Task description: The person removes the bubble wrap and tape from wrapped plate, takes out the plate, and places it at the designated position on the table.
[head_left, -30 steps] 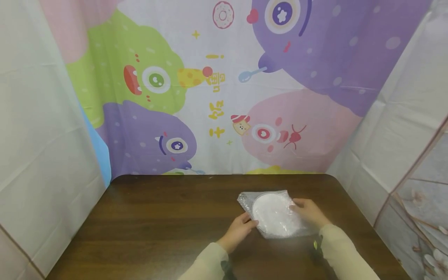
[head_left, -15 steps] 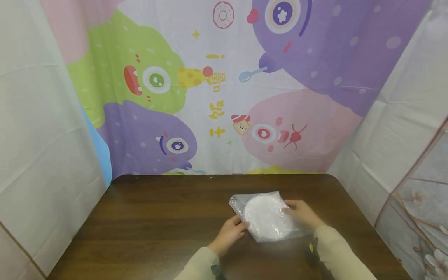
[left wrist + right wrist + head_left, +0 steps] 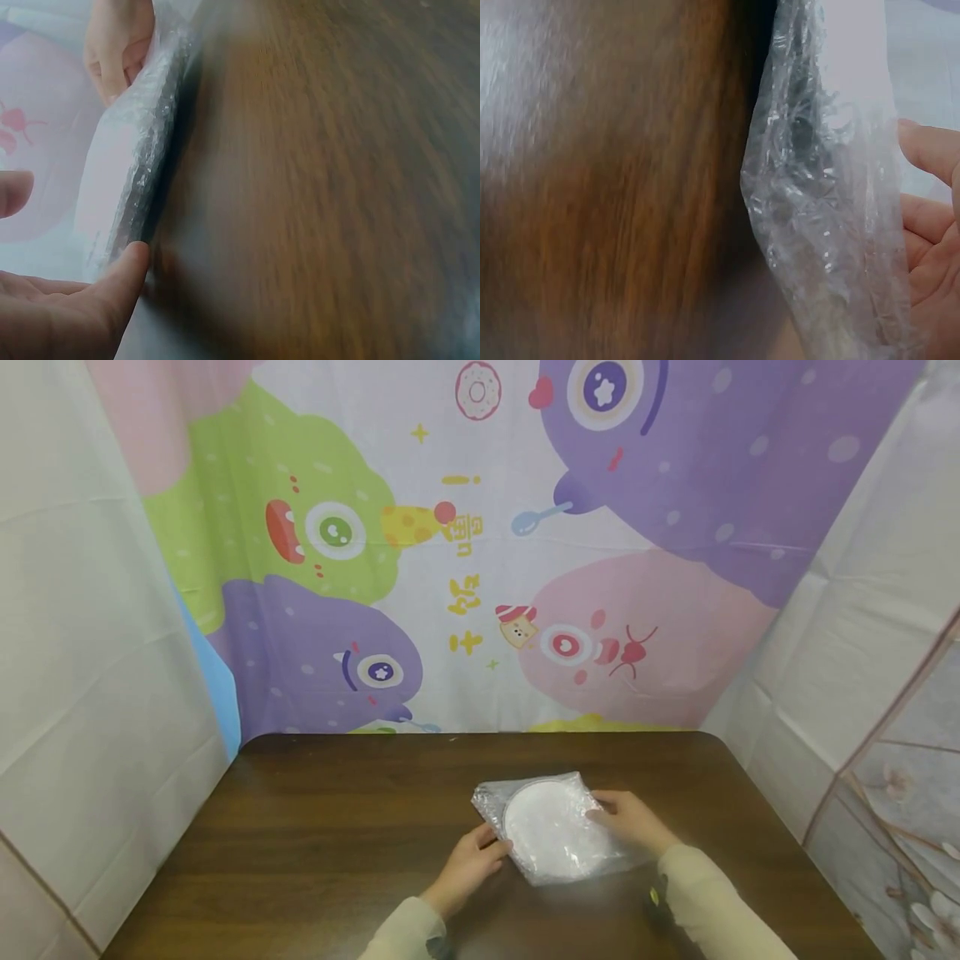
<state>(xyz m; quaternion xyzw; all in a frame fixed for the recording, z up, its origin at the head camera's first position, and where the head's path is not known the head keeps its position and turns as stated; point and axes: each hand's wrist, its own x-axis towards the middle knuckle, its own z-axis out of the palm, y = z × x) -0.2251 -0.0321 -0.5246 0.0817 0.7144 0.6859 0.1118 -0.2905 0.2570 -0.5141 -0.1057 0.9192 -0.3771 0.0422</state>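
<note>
A flat white disc (image 3: 551,831), wrapped in clear, crinkled plastic (image 3: 491,797), lies low over the brown table, right of the middle. My left hand (image 3: 467,867) holds its near left edge. In the left wrist view, one finger of the left hand (image 3: 82,315) touches the package's edge, with the thumb apart from that finger. At the far right edge, my right hand (image 3: 636,820) grips the wrapping between thumb and fingers. Loose plastic (image 3: 817,225) hides part of the right fingers in the right wrist view. What kind of thing the disc is cannot be told.
The brown wooden table (image 3: 322,835) has rounded far corners. Behind it hangs a curtain (image 3: 465,693) with cartoon monsters. Pale cloth panels (image 3: 90,693) enclose the left and right sides.
Both hands have moved left and slightly nearer, carrying or sliding the wrapped disc with them. Their hold on its edges looks the same.
</note>
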